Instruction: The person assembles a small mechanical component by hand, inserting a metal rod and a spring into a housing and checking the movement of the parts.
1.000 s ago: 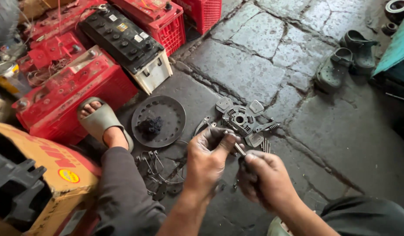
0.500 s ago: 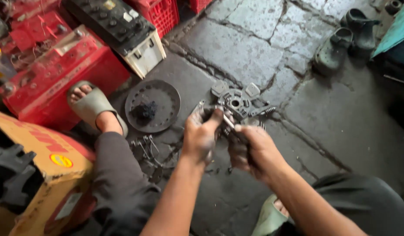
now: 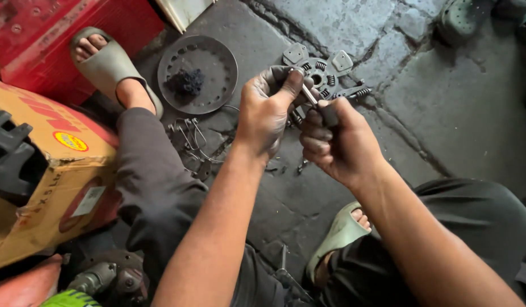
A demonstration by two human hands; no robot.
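Observation:
My left hand (image 3: 268,111) and my right hand (image 3: 334,139) meet above the stone floor, both greasy. The right hand grips a thin metal tool (image 3: 309,95) with a dark handle; its shaft points up-left to the left fingers. The left fingers are closed around a small part at the tool's tip, which is mostly hidden. Just behind the hands lies a clutch disc hub (image 3: 322,71) with springs and pads. A dark round metal plate (image 3: 197,74) with holes and a black lump on it lies to the left.
Bent wire clips (image 3: 189,136) lie on the floor by my left knee. A yellow cardboard box (image 3: 52,170) with black parts stands at left, a red battery (image 3: 41,34) behind it. My sandalled feet (image 3: 106,65) rest on the floor. A shoe (image 3: 462,20) sits far right.
The view has moved closer and lower over the hands. The hands have stayed together over the clutch hub, still working the tool against the small part.

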